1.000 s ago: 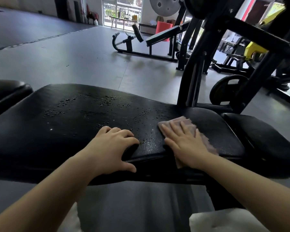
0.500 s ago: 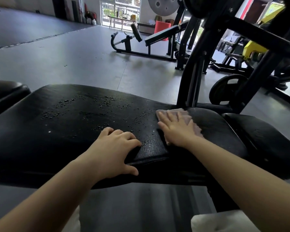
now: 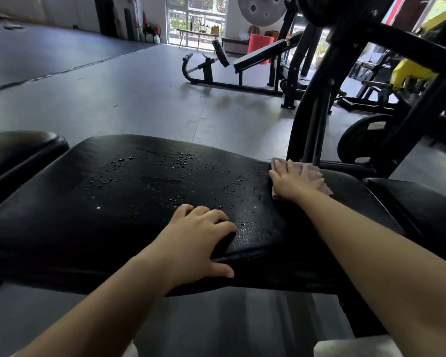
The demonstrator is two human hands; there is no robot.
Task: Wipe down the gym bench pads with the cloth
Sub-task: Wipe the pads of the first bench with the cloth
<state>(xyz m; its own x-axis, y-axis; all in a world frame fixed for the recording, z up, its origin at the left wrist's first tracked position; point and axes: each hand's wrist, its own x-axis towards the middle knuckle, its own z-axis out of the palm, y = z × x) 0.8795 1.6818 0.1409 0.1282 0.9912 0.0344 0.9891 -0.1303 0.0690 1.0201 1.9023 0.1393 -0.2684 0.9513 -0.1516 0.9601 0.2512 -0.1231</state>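
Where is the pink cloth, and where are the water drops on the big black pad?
Pink wiping cloth point(image 3: 316, 173): head view, bare edge beyond the fingers.
Water drops point(image 3: 180, 161): head view, cluster on the pad's far middle.

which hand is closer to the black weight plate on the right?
Right. The right hand presses the cloth at the pad's far edge, just left of the weight plate. The left hand rests on the bench pad near edge, farther away.

Grey rubber floor point(image 3: 119, 99) fills the room. At twelve o'clock, bright windows point(image 3: 197, 11) pour daylight in, a folding table point(image 3: 196, 33) before them. At one o'clock stands an incline bench point(image 3: 258, 57); at three o'clock, a weight plate point(image 3: 363, 137) hangs on a black frame point(image 3: 317, 104).
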